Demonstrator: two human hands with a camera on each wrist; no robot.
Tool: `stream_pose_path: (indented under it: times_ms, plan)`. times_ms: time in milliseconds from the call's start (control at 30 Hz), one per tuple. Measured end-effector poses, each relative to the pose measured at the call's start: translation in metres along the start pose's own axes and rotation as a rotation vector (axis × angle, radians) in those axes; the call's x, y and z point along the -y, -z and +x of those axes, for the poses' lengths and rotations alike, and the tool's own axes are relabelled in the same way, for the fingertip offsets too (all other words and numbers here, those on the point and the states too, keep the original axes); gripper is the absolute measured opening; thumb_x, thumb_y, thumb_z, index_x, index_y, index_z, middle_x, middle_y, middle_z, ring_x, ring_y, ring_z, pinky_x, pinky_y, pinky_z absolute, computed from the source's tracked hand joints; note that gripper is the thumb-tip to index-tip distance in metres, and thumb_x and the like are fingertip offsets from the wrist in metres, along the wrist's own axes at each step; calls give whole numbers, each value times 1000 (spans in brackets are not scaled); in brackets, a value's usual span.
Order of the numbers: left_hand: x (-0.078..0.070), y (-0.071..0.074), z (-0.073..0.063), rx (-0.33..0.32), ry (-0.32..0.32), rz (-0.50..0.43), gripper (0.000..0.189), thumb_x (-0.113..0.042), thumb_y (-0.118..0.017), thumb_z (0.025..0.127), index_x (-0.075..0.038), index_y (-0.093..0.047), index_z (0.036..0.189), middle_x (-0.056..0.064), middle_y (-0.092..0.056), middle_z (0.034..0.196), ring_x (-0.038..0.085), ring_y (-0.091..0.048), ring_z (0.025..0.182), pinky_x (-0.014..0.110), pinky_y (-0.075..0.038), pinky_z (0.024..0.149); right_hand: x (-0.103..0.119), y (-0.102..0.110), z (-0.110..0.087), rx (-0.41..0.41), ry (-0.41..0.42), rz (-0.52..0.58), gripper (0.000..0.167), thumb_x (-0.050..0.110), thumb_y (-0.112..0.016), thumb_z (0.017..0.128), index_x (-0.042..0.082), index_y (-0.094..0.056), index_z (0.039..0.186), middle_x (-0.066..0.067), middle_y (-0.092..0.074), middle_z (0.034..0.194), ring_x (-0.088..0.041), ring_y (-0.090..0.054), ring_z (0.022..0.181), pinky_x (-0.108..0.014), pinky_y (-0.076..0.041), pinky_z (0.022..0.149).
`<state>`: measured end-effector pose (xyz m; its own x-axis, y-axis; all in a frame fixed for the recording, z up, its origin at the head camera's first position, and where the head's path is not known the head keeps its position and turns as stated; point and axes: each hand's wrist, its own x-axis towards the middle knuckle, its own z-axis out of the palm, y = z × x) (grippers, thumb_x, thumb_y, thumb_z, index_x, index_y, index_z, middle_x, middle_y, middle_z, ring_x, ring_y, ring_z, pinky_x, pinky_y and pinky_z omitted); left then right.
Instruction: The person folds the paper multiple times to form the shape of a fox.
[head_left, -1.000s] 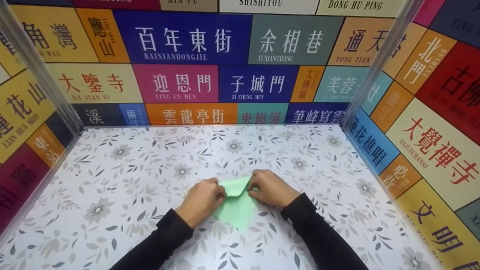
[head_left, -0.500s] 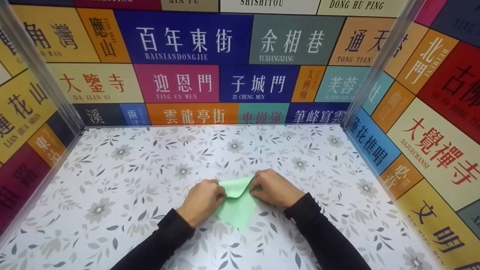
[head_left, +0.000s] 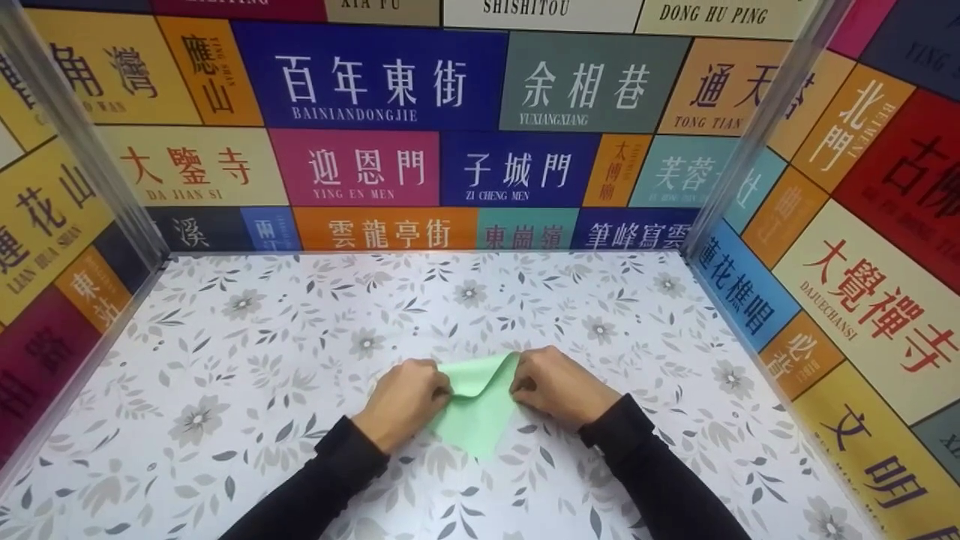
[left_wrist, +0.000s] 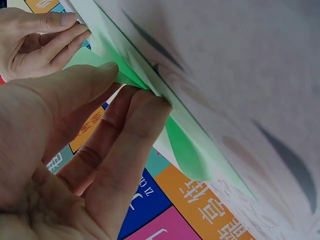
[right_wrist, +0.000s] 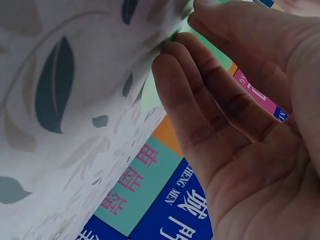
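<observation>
A light green sheet of paper (head_left: 472, 427) lies on the patterned table, one corner pointing toward me. Its far part is bent over toward me as a curling flap, not flat against the rest. My left hand (head_left: 401, 401) pinches the left end of that flap; the left wrist view shows thumb and fingertips around the green paper (left_wrist: 187, 150). At the sheet's right corner, my right hand (head_left: 562, 386) has thumb and index finger together on the edge. In the right wrist view the right hand (right_wrist: 240, 100) hides most of the paper, and its fingertip contact is partly hidden.
White tabletop (head_left: 300, 322) with grey leaves and flowers surrounds the paper. Upright panels with colourful lettered blocks (head_left: 367, 75) enclose the back and both sides, joined by clear corner strips (head_left: 731, 150).
My right hand has shifted right and slightly toward me along the paper's right edge, exposing more of the flap's right end. The left hand has stayed nearly still.
</observation>
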<state>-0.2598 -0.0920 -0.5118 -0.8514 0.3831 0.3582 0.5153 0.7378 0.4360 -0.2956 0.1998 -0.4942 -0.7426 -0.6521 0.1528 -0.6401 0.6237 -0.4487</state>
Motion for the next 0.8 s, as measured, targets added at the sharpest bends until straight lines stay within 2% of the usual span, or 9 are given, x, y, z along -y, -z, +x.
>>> stream_pose_path:
  times_ms: [200,500,633,800]
  plan:
    - [1,0,-1,29,-4,-13,9,1,-91,91,-8,-91,93,8,-83,89,20,-75,74,34,-68,69,-4,-5,-2,-29,7,-4,14,-1,-88,95,12,-90,92,2,-79,90,-10,-71,84,-28,-64,79]
    - [2,4,-1,34,-54,34,6,-6,-92,93,-11,-91,94,3,-81,88,16,-73,72,30,-65,67,-6,-8,-3,-41,22,12,10,1,-89,96,11,-90,95,-3,-83,100,-17,-79,95,-36,-70,88]
    - [0,8,-2,15,-101,87,5,-12,-96,94,-14,-92,96,2,-83,89,18,-77,73,33,-67,68,-8,-9,-4,-43,26,16,10,0,-88,95,10,-90,97,-4,-83,101,-19,-79,95,-36,-70,88]
    - [-3,15,-2,-13,-201,132,8,-15,-98,93,-16,-91,97,0,-83,89,18,-78,74,32,-67,66,-8,-10,-6,-58,38,20,9,1,-88,96,10,-90,97,-5,-83,103,-19,-79,97,-37,-70,89]
